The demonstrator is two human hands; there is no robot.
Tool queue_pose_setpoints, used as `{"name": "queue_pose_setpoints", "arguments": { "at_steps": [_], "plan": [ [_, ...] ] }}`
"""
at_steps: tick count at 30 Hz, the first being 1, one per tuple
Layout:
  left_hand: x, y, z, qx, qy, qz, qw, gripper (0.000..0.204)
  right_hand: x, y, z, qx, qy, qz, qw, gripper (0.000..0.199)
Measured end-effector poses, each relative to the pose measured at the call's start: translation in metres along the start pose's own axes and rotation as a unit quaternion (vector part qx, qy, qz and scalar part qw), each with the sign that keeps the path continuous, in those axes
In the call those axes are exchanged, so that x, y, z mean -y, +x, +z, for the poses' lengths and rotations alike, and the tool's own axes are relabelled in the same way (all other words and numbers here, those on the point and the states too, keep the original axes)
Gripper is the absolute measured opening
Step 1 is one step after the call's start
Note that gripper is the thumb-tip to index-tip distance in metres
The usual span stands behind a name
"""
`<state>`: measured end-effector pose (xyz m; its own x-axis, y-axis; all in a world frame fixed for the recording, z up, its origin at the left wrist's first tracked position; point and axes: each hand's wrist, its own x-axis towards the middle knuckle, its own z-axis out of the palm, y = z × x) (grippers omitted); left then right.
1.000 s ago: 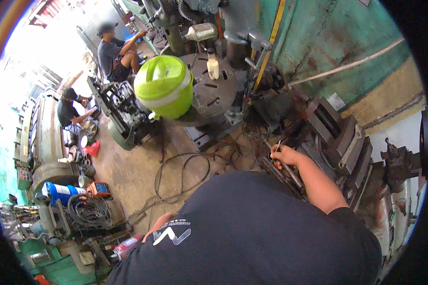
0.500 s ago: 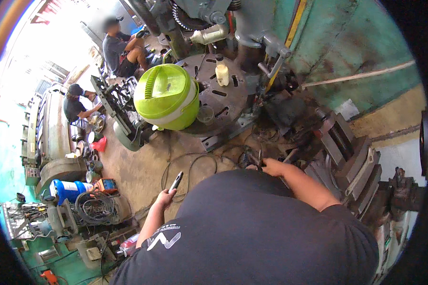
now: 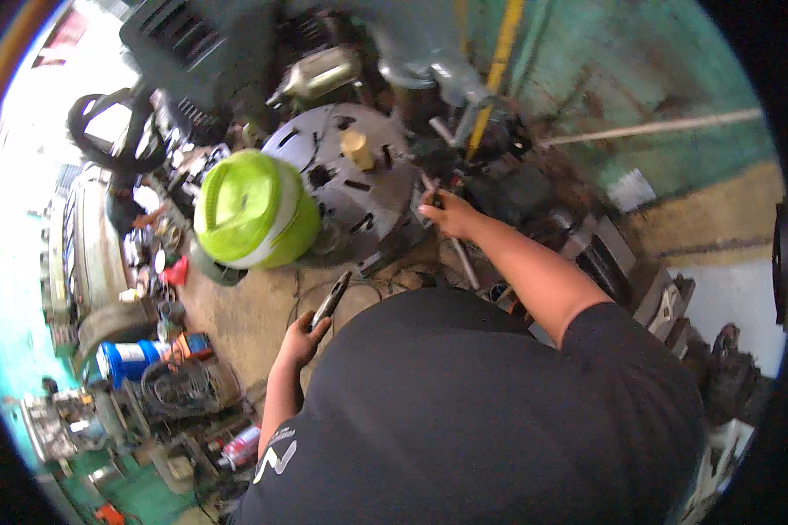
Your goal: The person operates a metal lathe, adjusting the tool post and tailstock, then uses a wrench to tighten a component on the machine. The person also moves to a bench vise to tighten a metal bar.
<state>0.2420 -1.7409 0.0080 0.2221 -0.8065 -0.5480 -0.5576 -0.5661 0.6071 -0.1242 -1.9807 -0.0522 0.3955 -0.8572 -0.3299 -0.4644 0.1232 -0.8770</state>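
My left hand (image 3: 304,340) is closed around a slim dark-and-silver object (image 3: 331,300) that points up and away; its exact kind is unclear. Farther forward, my right hand (image 3: 446,215) reaches beside the edge of a round slotted metal machine table (image 3: 302,140). Its fingers are closed, and a short tip of something slim shows above them, too blurred to name. Below that hand slants a pale rod (image 3: 466,264); I cannot tell whether it joins what the fingers hold. A lime-green lidded drink cooler (image 3: 252,206) and a small bottle of yellowish content (image 3: 356,149) stand on the machine table.
A dark handwheel (image 3: 118,131) and machine body rise at the far left. Cables (image 3: 372,287) loop over the floor ahead of me. Heavy metal blocks (image 3: 608,254) sit to the right. A blue container (image 3: 130,360) and coiled cable (image 3: 188,385) lie at the left.
My right hand has moved forward from near my waist to the machine table's edge. The view has shifted, and machinery now hides most of the seated people. The left hand keeps its object.
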Motion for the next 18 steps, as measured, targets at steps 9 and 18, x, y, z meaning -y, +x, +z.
{"name": "queue_pose_setpoints", "arguments": {
  "at_steps": [9,18],
  "plan": [
    [0.063,0.060,-0.001,0.138,0.063,-0.002,0.988,0.051,0.017,-0.048,-0.017,0.039,0.007,-0.115,0.993,0.030],
    [0.078,0.145,-0.002,0.256,0.286,0.099,0.918,0.054,0.054,-0.263,-0.019,-0.273,-0.010,-0.089,0.958,0.021]
  ]
}}
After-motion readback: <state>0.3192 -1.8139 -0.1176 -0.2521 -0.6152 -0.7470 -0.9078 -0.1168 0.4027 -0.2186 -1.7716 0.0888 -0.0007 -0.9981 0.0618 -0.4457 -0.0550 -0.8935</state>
